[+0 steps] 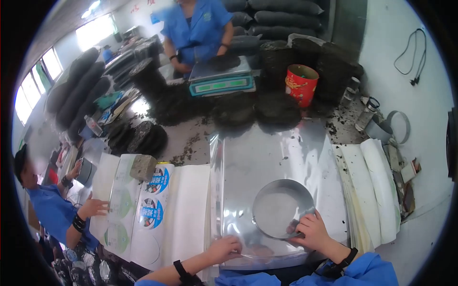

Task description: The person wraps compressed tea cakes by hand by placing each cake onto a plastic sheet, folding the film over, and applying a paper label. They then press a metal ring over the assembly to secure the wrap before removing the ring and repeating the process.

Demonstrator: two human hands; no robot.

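A round metal ring point(260, 224) stands on a shiny clear plastic sheet point(253, 152) spread over the worktable in front of me. My right hand point(312, 232) is closed around the ring's near right rim, with its fingertips inside the wall. At the near left edge of the sheet, my left hand point(225, 249) has its fingers bent and closed on the sheet's border. Pale surface shows through the ring, with a few dark specks around it.
Stacked paper sheets point(188, 205) and printed labels point(153, 207) under a stone block point(143, 168) lie left; rolled sheets point(379, 186) lie right. Dark round cakes point(234, 112), a scale point(222, 83) and a red bucket point(301, 86) stand behind. Co-workers point(198, 28) are opposite and left.
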